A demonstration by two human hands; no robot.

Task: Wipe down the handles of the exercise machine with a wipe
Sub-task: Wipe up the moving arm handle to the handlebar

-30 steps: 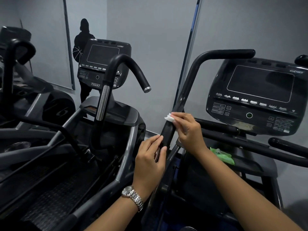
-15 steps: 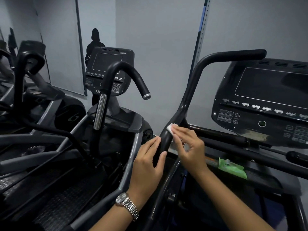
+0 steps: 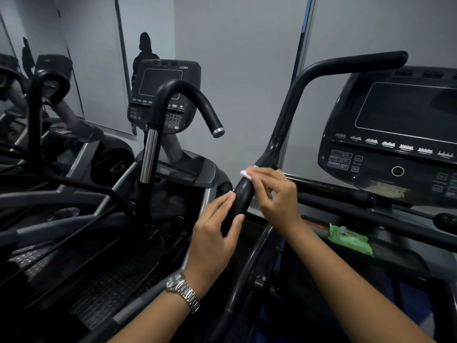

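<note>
Now the right hand [image 3: 274, 194] presses a small white wipe [image 3: 245, 173] against the black handle [image 3: 284, 125] of the exercise machine. The spot is just below where the bar bends upward toward its long top grip. The index finger lies stretched over the wipe. The other fingers are curled, with a bit more white cloth showing between them. The wipe sits on the upper end of the thick padded section of the handle, touching it.

Lower on that same padded section is the left hand [image 3: 215, 233]. Its fingers are straight and together along the left side of the bar, and the thumb is laid on the near face, so the handle sits between them. A silver wristwatch [image 3: 183, 290] is on the left wrist.

To the right, the machine's dark console [image 3: 400, 134] faces the person, its screen blank. Below the console, a green packet of wipes [image 3: 351, 240] lies flat on the machine's ledge, well apart from both hands. To the left stands a neighbouring machine [image 3: 160, 95] with its own hooked handle and small console, in front of a grey wall.
</note>
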